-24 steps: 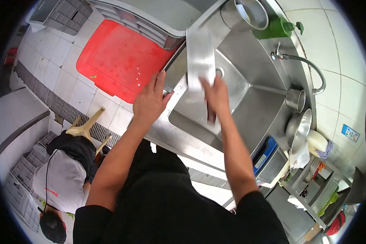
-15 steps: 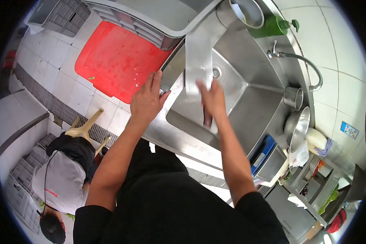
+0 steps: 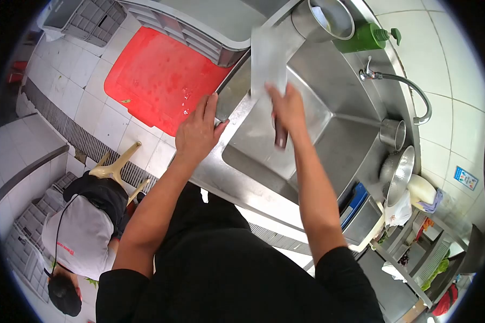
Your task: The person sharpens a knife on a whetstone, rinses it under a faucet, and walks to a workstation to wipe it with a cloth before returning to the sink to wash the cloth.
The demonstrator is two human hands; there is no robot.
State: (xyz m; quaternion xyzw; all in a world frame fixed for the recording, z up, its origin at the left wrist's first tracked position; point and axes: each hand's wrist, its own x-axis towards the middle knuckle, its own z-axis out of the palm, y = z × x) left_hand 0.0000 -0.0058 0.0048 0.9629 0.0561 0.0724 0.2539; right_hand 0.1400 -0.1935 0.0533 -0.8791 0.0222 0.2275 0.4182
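Observation:
My right hand (image 3: 287,107) grips the dark handle of a cleaver (image 3: 269,56). Its broad blade, smeared by motion, points away from me above the sink's left rim. At the front-left edge of the steel sink (image 3: 199,172), my left hand (image 3: 197,128) lies with fingers stretched out and the thumb apart. A grey-green flat surface (image 3: 233,92) runs along the rim just beyond its fingertips. The sink basin lies under my right hand.
A red plastic lid (image 3: 151,81) and a grey crate (image 3: 199,40) are to the left. A metal pot (image 3: 320,24), green pump bottle (image 3: 369,39), faucet (image 3: 399,78) and colander (image 3: 399,172) line the sink's far and right sides. A person (image 3: 81,231) is at lower left.
My right hand has moved the cleaver forward, away from me, along the sink's left rim. My left hand stays in place on the edge. The whole view has shifted slightly.

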